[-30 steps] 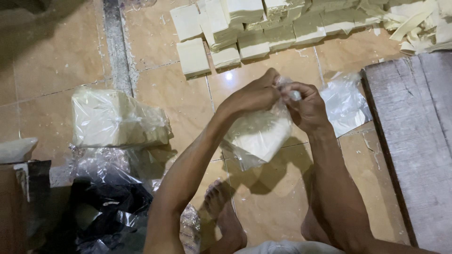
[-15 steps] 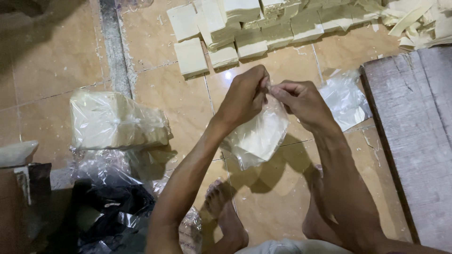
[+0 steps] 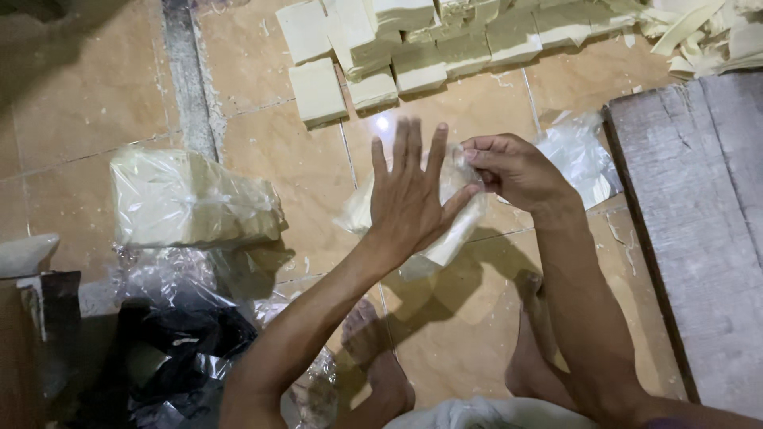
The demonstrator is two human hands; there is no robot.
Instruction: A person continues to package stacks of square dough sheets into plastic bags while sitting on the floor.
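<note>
A clear plastic bag of pale blocks [image 3: 445, 230] hangs above the tiled floor, pinched at its top by my right hand [image 3: 513, 167]. My left hand [image 3: 409, 199] lies flat against the front of the bag with its fingers spread and straight. My bare feet [image 3: 373, 349] rest on the tiles below the bag. Pale square blocks [image 3: 318, 91] lie in rows on the floor beyond my hands.
A filled clear bag of blocks [image 3: 191, 202] sits at the left. Empty clear bags [image 3: 576, 155] lie beside a grey wooden board [image 3: 699, 230] at the right. Black and clear plastic [image 3: 167, 349] is heaped at lower left. Pale strips [image 3: 699, 32] lie top right.
My left hand has let go of the bag's top, opened out and now presses flat against the bag. My right hand keeps its pinch on the top.
</note>
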